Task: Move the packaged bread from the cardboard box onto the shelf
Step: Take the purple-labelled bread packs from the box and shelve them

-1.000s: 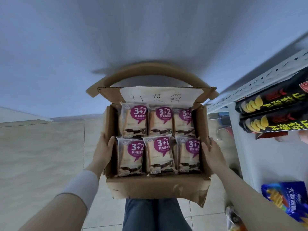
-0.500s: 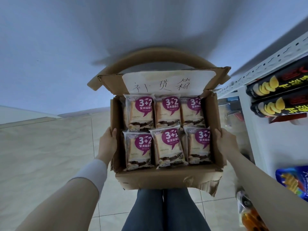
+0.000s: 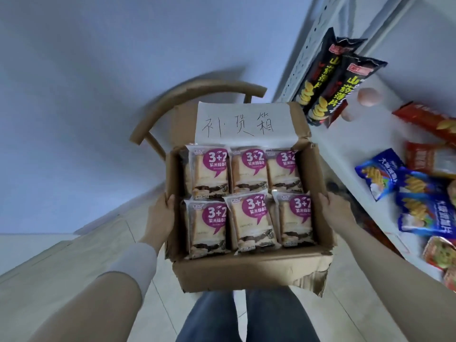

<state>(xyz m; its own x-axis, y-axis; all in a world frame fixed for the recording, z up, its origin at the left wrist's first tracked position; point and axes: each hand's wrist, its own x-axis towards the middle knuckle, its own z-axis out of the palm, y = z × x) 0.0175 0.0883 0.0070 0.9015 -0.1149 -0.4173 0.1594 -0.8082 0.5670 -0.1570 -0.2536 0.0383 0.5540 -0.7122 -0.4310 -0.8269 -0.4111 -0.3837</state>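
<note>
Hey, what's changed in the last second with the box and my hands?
The cardboard box, with the view, has swung right toward the shelf, whose black chip bags now show just past its far corner. Nothing taken or released: left hand and right hand still grip its sides, bread packs in place.

- I saw the cardboard box [image 3: 246,275] held up between both hands, flaps open; the left hand [image 3: 160,218] gripped its left wall, thumb hooked over the rim; the right hand [image 3: 335,211] gripped the right wall
- Six bread packs [image 3: 249,223] lay inside, faces up, in two rows of three; a handwritten paper label [image 3: 241,122] sat on the far flap
- A wooden chair [image 3: 187,95] stood behind the box; on the right I made out the white shelf [image 3: 370,144], with black crisp packets [image 3: 330,90] and blue snack bags [image 3: 424,211] on it
</note>
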